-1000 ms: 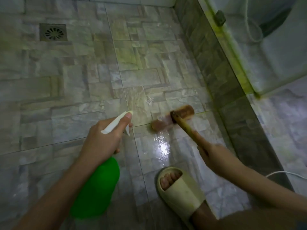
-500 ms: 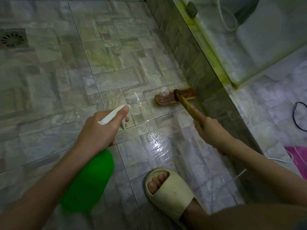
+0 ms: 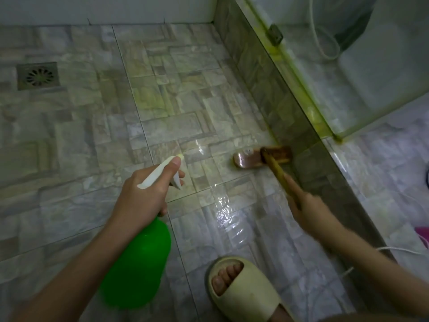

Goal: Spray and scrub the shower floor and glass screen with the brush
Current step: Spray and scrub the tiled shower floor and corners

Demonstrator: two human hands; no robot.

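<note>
Over by the far left edge of the shower floor (image 3: pixel 92 135) there's the square metal drain (image 3: pixel 38 76), well apart from everything else. Coming in from the near left, the left hand (image 3: pixel 141 194) grips the green spray bottle (image 3: pixel 137 263) by the neck, fingers curled round it with one at the trigger. The forefinger lies along the top of the white spray head (image 3: pixel 160 173), and the nozzle points across the tiles toward the screen. The bottle hangs tilted above the floor, its green body down toward the near edge. Just right of it a wet patch (image 3: pixel 222 217) shines on the tiles, and at the near edge a foot in a cream slipper (image 3: pixel 246 291) stands on the floor. Further right, the brush (image 3: pixel 262 156) has its head down on the tiles, right up against the foot of the glass screen (image 3: pixel 290 101); the head is blurred. Its wooden handle slants back into the right hand (image 3: pixel 308 210), which is wrapped tight round it. Beyond the screen, on the outer floor, a white cord (image 3: pixel 394 249) trails past, and something pink (image 3: pixel 422 233) pokes in at the right edge.
</note>
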